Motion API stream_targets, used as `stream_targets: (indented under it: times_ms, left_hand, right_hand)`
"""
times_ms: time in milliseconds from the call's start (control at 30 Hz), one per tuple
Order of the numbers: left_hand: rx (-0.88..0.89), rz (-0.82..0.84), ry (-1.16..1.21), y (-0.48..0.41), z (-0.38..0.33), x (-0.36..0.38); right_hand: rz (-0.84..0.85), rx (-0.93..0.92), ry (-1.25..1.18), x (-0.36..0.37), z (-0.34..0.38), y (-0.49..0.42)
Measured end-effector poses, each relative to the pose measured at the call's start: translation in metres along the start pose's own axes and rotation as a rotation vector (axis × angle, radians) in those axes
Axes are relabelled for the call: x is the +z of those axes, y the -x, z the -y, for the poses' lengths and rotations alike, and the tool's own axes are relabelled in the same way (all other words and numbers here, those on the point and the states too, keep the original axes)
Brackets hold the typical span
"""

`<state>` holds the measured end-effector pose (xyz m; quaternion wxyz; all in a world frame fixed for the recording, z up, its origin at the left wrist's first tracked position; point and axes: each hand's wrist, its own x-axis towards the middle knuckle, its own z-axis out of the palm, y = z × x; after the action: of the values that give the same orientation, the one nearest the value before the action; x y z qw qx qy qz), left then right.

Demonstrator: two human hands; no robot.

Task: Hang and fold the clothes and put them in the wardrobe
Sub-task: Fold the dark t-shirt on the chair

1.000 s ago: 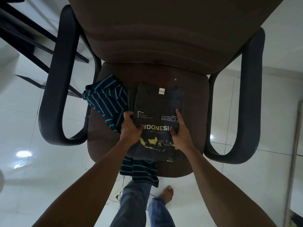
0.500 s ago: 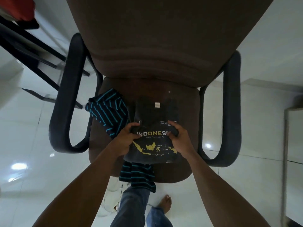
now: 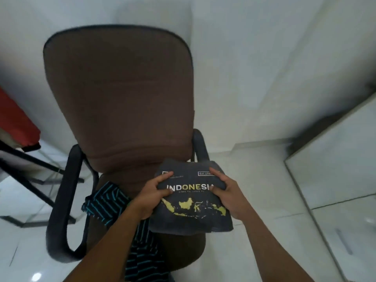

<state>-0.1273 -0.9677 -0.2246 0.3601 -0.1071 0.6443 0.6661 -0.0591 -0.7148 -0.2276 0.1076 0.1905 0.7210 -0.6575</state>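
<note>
1. Currently the folded T-shirt (image 3: pixel 191 202) hangs over the chair (image 3: pixel 122 98) seat, with the left hand (image 3: pixel 151 197) and right hand (image 3: pixel 230 197) each in a clenched grip on one side edge.
2. Folding looks finished, so the step in hand is probably the carry.
3. Next it needs level travel toward the white cabinet (image 3: pixel 335 159) at 3 o'clock, likely the wardrobe.
4. A striped garment (image 3: pixel 105 202) lies at 8 o'clock, unfolded.

place: home room | cues: glossy floor tiles (image 3: pixel 254 180), padded armchair (image 3: pixel 118 98), striped clothes (image 3: pixel 105 202) on seat, white cabinet (image 3: pixel 335 155)

We gripped the folded tee (image 3: pixel 193 220) with our left hand (image 3: pixel 150 199) and right hand (image 3: pixel 230 197), lower centre, over the chair (image 3: pixel 122 98); a striped shirt (image 3: pixel 105 202) lay lower left.
</note>
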Motion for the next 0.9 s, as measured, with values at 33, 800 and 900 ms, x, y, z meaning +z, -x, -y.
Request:
stream_targets:
  times_ms: [33,800,900]
  left_hand:
    - [0.035,0.028,-0.022,0.008,-0.010,0.024]
    - [0.261,1.159,-0.487,0.281,0.003,0.719]
    - [0.260,1.257,-0.504,0.306,0.012,0.792]
  right_hand:
    - [-0.028,-0.021,-0.022,-0.022,0.008,0.019]
    - [-1.245,-0.186,-0.195,-0.445,-0.012,0.632]
    - [-1.349,-0.172,-0.247,-0.483,-0.017,0.677]
